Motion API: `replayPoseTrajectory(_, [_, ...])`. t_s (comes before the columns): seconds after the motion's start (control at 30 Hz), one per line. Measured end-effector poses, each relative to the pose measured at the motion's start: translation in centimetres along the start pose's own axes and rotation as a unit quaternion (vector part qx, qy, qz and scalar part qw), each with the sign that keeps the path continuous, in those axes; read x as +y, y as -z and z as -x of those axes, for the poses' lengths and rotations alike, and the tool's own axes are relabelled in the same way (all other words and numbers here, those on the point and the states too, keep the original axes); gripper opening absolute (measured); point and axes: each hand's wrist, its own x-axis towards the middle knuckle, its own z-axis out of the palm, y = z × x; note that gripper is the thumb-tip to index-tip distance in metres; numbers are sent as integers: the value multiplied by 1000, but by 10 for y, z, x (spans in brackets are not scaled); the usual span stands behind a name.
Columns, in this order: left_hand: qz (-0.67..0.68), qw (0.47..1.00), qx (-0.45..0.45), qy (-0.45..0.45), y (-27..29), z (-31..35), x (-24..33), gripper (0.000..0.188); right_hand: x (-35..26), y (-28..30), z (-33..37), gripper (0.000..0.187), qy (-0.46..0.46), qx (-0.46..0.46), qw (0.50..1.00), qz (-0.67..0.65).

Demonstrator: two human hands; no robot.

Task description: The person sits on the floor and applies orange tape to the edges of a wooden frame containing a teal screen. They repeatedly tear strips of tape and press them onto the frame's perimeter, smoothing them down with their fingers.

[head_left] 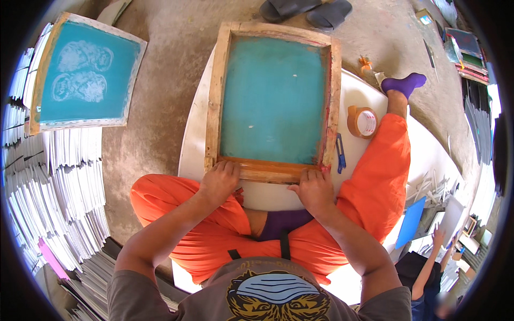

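A wooden screen printing frame (213, 91) with teal mesh (276, 99) lies flat before me on a white board. Brown tape (256, 165) runs along its near inner edge. My left hand (220, 182) has its fingers bent together over the near left corner; its thumb is hidden. At the near right corner, the fingers of my right hand (315, 190) rest on the wooden bar, with the thumb stretched out to the left. A roll of brown tape (353, 122) and a blue utility knife (340, 153) lie to the right of the frame.
Another teal screen (51, 115) with two pale figures leans at far left, above stacks of paper (59, 192). Dark sandals (289, 9) lie beyond the frame. My orange-trousered legs flank the white board (194, 136). Another person's arms (428, 267) reach up at lower right.
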Motion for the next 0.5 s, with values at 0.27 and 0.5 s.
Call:
replayPoseTrajectory(0.27, [-2,993,117,-5,-3,3,-2,46,5,-20,12,60,-7,93,996,12])
replayPoseTrajectory(0.5, [-64,987,146,-33,-24,10,-8,51,13,-42,24,47,62,187,977,85])
